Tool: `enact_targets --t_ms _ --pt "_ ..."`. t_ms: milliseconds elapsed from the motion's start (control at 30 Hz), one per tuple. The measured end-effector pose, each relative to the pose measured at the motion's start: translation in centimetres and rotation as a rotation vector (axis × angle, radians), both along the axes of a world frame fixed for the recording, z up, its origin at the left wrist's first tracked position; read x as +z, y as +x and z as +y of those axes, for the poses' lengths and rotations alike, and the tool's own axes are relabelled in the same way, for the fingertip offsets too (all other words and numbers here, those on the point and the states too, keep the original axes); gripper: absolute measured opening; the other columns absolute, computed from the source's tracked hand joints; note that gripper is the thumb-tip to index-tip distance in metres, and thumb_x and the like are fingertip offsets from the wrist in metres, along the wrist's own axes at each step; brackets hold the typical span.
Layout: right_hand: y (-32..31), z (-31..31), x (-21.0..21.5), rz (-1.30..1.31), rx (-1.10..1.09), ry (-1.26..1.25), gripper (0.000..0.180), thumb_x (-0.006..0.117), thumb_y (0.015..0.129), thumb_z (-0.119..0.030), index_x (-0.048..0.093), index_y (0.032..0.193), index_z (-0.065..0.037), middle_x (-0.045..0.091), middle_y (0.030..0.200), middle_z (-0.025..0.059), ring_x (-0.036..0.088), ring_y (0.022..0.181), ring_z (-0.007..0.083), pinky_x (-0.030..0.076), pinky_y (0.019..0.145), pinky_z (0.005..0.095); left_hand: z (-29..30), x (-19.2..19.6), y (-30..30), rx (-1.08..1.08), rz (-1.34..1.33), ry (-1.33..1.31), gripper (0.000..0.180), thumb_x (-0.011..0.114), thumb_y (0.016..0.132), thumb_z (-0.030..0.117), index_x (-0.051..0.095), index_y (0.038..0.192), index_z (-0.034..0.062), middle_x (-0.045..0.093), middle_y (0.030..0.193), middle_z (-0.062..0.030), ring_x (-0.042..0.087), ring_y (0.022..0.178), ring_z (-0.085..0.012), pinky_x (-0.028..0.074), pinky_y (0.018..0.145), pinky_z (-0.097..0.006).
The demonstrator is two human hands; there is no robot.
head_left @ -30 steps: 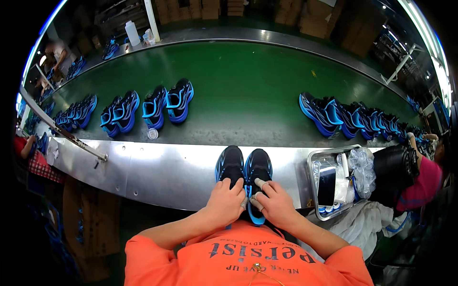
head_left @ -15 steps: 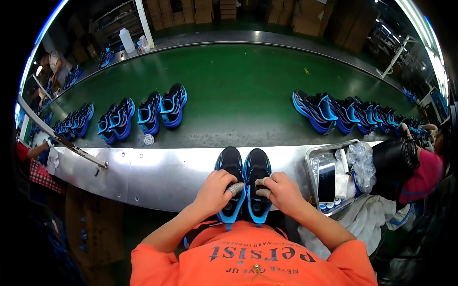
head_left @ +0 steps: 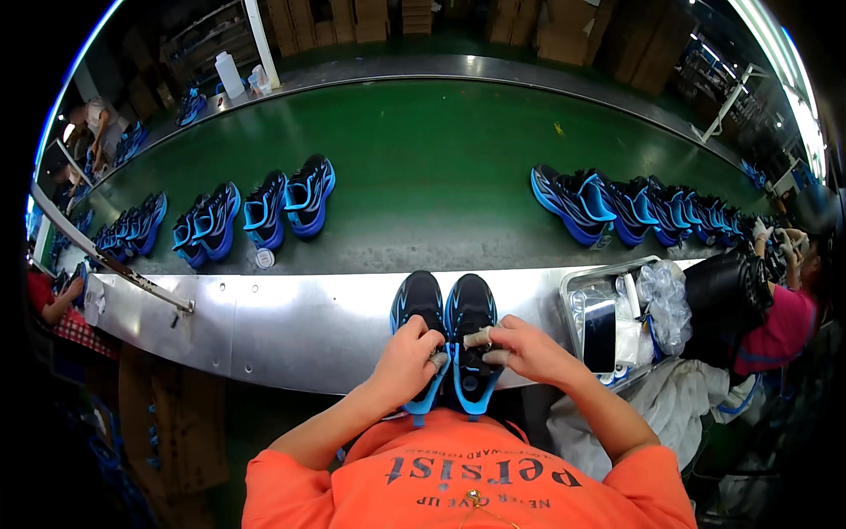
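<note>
Two black-and-blue sneakers stand side by side at the near edge of the metal ledge, toes pointing away from me. My left hand (head_left: 409, 360) is closed at the lacing of the left sneaker (head_left: 417, 295), its fingers curled inward and a pale finger cover showing. At the right sneaker (head_left: 471, 300), my right hand (head_left: 522, 347) works over the lacing and tongue, its covered thumb and forefinger bent onto the shoe. Whether the fingers pinch laces or the shoe's upper is too small to tell.
Beyond the metal ledge (head_left: 291, 309) runs a green belt (head_left: 423, 132) with sneakers in rows (head_left: 308, 198) left and right. A metal tray (head_left: 568, 304) with a phone (head_left: 600, 335) and plastic bags stands to my right. Co-workers sit at both sides; a metal bar (head_left: 132, 264) crosses the left.
My left fingers have curled further in at the lacing; my right hand has barely moved. The belt's sneakers have shifted slightly left. The right co-worker's gloved hands have risen.
</note>
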State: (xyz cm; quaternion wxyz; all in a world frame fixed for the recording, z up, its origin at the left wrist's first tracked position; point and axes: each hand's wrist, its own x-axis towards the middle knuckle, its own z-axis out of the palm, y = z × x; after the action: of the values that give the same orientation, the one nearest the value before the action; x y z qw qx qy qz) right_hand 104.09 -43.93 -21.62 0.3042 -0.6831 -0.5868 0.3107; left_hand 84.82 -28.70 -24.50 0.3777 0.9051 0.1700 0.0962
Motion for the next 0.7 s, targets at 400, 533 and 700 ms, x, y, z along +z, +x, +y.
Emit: enact_targets --t_ms 400,533,700 --pt "0.0 -0.3 -0.8 -0.056 -0.045 -0.020 0.032 0.076 0.083 -0.022 0.070 0.113 -0.014 0.059 0.090 0.0111 0.060 0.080 0.0259 0.049 0.073 0.0345 2.1 -0.3 -0.3 -0.178 -0.040 -0.213 0.032 0.070 0.079 0.007 0.066 0.110 0.0089 0.058 0.094 -0.0096 0.058 0.089 -0.0272 0.048 0.078 -0.037" --pt "1.2 0.0 -0.3 0.146 -0.015 -0.152 0.035 0.076 0.083 -0.020 0.070 0.117 -0.016 0.059 0.089 0.0076 0.057 0.082 0.0237 0.049 0.079 0.0319 1.1 -0.4 0.4 0.016 -0.127 -0.087 0.034 0.074 0.078 0.011 0.066 0.111 0.0079 0.057 0.093 -0.0101 0.056 0.087 -0.0274 0.047 0.077 -0.037" --pt "0.2 -0.9 -1.6 -0.126 -0.150 0.050 0.026 0.076 0.082 -0.022 0.071 0.105 -0.011 0.065 0.092 0.0122 0.062 0.080 0.0287 0.051 0.074 0.0358 1.6 -0.8 0.6 -0.139 -0.012 -0.300 0.035 0.071 0.082 0.009 0.065 0.116 0.0057 0.060 0.105 -0.0111 0.059 0.092 -0.0267 0.049 0.080 -0.034"
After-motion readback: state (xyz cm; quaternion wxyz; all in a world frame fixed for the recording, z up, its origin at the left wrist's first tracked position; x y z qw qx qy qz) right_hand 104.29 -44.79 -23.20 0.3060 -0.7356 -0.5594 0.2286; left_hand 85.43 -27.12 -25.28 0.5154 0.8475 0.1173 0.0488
